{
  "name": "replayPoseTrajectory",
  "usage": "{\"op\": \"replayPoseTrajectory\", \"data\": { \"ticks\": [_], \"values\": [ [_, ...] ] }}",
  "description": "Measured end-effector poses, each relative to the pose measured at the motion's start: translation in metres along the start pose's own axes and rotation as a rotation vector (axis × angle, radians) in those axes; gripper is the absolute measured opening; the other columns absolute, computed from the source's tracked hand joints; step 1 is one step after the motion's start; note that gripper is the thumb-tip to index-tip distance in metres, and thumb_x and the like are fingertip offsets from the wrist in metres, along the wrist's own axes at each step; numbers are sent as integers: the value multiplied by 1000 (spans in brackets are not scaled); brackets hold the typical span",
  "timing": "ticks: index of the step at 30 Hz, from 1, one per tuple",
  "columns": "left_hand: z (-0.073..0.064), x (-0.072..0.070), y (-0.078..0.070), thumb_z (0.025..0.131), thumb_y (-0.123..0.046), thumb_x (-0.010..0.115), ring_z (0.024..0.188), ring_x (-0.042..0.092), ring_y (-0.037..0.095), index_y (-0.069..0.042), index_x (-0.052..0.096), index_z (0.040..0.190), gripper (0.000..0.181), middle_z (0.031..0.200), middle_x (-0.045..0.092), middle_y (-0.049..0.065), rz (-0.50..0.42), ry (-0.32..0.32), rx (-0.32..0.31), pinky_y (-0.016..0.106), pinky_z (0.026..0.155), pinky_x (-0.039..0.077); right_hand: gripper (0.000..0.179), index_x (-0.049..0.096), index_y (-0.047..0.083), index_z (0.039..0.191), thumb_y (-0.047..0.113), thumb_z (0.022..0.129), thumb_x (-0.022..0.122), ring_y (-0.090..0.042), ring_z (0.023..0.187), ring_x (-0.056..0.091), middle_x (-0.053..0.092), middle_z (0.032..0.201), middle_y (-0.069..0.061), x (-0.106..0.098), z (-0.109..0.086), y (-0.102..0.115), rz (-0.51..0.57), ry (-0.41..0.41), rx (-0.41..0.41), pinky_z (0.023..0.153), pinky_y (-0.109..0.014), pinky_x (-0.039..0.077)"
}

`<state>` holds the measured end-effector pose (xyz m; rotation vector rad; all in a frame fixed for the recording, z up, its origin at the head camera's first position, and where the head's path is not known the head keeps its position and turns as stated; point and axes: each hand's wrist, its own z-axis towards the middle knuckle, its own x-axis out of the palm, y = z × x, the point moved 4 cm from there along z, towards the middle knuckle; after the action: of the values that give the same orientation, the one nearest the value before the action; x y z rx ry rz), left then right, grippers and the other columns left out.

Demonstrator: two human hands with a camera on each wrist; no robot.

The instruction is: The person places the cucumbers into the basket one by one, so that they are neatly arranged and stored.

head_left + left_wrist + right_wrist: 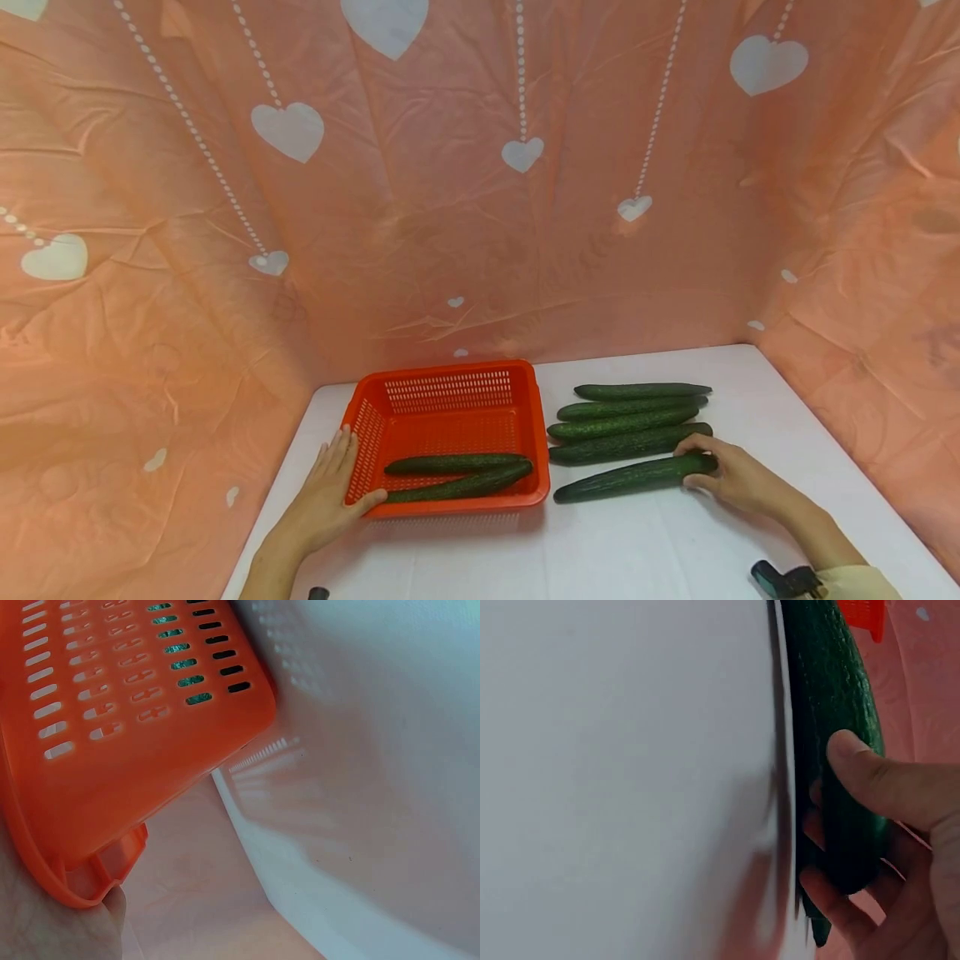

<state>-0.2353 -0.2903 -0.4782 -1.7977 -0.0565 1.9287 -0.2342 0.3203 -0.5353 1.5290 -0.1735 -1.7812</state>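
My right hand [731,475] grips the right end of the nearest cucumber [618,482], thumb on the near side and fingers over the far side. The right wrist view shows this cucumber [836,682] with the thumb laid along it and fingers curled behind. My left hand [326,492] rests at the left front corner of a red plastic basket [543,442], fingers straight along the left rim and thumb at the front rim. Inside the basket two cucumbers [453,464] lie along its front side, their right ends close together. In the left wrist view the slotted basket wall [135,780] shows beside my palm.
Several more cucumbers [630,429] lie side by side on the white table [600,550], right of the basket and behind the held one. Pink cloth [585,275] with white hearts hangs behind and at both sides. A dark device [783,581] sits by my right wrist.
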Motion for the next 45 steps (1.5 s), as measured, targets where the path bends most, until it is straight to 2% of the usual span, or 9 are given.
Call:
{"op": "replayPoseTrajectory", "data": {
  "ticks": [2,5,10,13,20,24,30,40,45],
  "values": [
    [-1,0,0,99,-58,69,163,10,50,12,23,165,107,176,10,30,-3,-5,0,30,131,-12,34,67,23,118,17,90,87,-3,112,60,70,124,-7,-2,1,3,40,23,28,77,-30,57],
    [-1,1,1,99,-59,69,163,10,49,11,23,165,108,176,10,29,-3,-2,-7,40,134,-7,33,65,21,121,12,94,83,1,116,57,67,127,-11,-7,1,9,80,7,-12,79,-26,56],
    [-1,1,1,98,-60,69,162,10,50,12,23,165,108,176,10,30,-2,-1,-5,25,128,-15,34,63,25,125,13,97,79,9,126,50,67,132,-11,-14,-1,16,51,-49,-51,93,-19,51],
    [0,0,0,98,-60,69,163,9,50,12,22,165,109,176,9,30,-2,2,-6,21,126,-17,35,62,24,127,12,98,79,12,130,45,67,134,-12,-17,-1,18,37,-71,-56,93,-18,50],
    [1,0,1,99,-61,68,163,7,49,11,20,166,110,177,7,27,-4,22,-24,44,134,-7,38,63,16,130,3,97,77,17,126,46,67,127,-1,-31,0,23,125,-114,-58,95,-6,41],
    [2,0,1,99,-62,68,164,5,49,11,20,166,110,177,6,27,-6,27,-28,46,134,-6,40,62,12,131,-1,96,76,18,126,46,64,126,8,-41,1,26,197,-146,-53,98,0,35],
    [0,-1,0,98,-61,68,163,7,50,11,20,166,110,177,7,28,-3,20,-23,54,134,1,41,61,6,131,-8,95,74,15,126,47,59,126,16,-48,4,28,234,-188,-86,99,-1,37],
    [1,-1,0,99,-62,68,164,5,48,10,19,166,110,178,5,27,-17,28,-31,33,132,-12,40,60,3,134,-9,98,71,14,126,49,57,130,19,-44,23,43,265,-230,-101,99,-2,39],
    [1,-1,0,98,-62,68,163,7,49,11,20,166,110,177,6,27,-6,24,-21,20,125,-18,39,61,4,134,-6,98,73,14,124,49,59,130,7,-36,36,56,270,-235,-93,98,-2,40]
  ]
}}
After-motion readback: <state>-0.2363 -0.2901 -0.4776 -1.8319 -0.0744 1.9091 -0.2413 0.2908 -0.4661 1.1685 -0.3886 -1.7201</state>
